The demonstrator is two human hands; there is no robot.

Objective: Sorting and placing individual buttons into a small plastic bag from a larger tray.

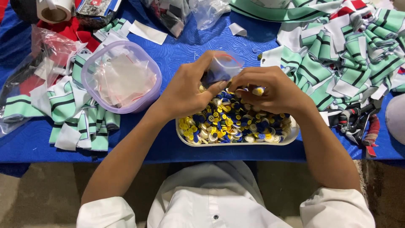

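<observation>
Right now my left hand (185, 90) is pinched shut on a small clear plastic bag (222, 67), thumb and fingers gripping its lower edge so the bag stands up above the tray of buttons (291, 136). Something dark blue shows inside the bag, though I cannot tell exactly what. My right hand (270, 90) is curled closed just beside the bag, touching it, with a pale yellow button (258, 90) held at its fingertips. Both hands hover directly over the tray, which is a shallow white dish heaped with yellow, blue and white buttons (223, 122) and sits on the blue desk (185, 46) at its near edge. To the left of the tray stands a lilac tub (90, 69) filled with more empty clear bags. Further left of the tray, and in front of the tub, lie folded strips of green, white and black striped cloth (80, 122). To the right of the tray a much bigger pile of the same striped cloth (350, 55) spreads to the desk's far corner, and just beside the tray's right end lies a pair of red-handled clippers (358, 122). Beyond the tub, at the far left corner, sits a roll of tape (55, 9). My white sleeves show below the desk edge.
</observation>
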